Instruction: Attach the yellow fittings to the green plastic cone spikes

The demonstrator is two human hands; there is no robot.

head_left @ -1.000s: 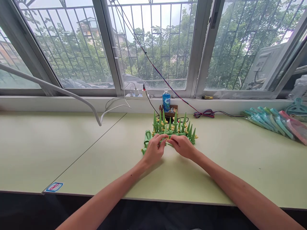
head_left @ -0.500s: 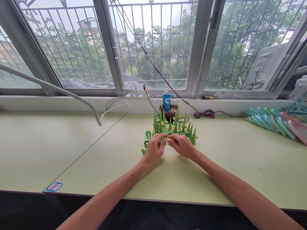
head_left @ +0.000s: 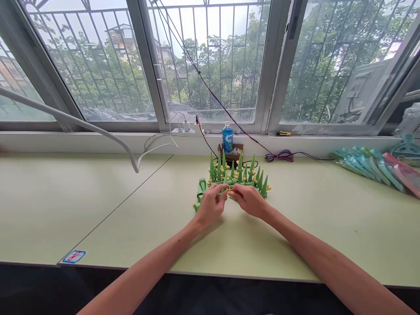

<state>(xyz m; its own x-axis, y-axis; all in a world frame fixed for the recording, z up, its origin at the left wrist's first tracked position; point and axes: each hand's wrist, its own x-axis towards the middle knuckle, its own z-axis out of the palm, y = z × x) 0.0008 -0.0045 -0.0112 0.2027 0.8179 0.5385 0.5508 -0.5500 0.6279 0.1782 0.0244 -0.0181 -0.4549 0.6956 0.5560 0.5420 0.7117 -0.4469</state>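
Note:
My left hand (head_left: 211,204) is closed in a pinch on a small yellow plastic valve piece (head_left: 229,190), just in front of a cluster of green parts. From the other side, the fingertips of my right hand (head_left: 250,200) pinch the same little piece; its details are too small to make out. Behind the hands stand several green plastic watering spikes (head_left: 240,168), pointed ends up, with small yellow valves among them. More green tubular parts (head_left: 201,187) lie on their sides by my left hand, partly hidden by it.
A blue liquid bottle (head_left: 227,139) and a small cardboard box (head_left: 242,150) are behind the spikes. A coiled cable (head_left: 279,155) lies to their right. Bagged plastic hangers (head_left: 370,164) occupy the tabletop's far right. A white cable (head_left: 98,127) arcs over the left side.
The hands stay almost in place, fingertips shifting slightly. The yellow piece between them shows a little more clearly now.

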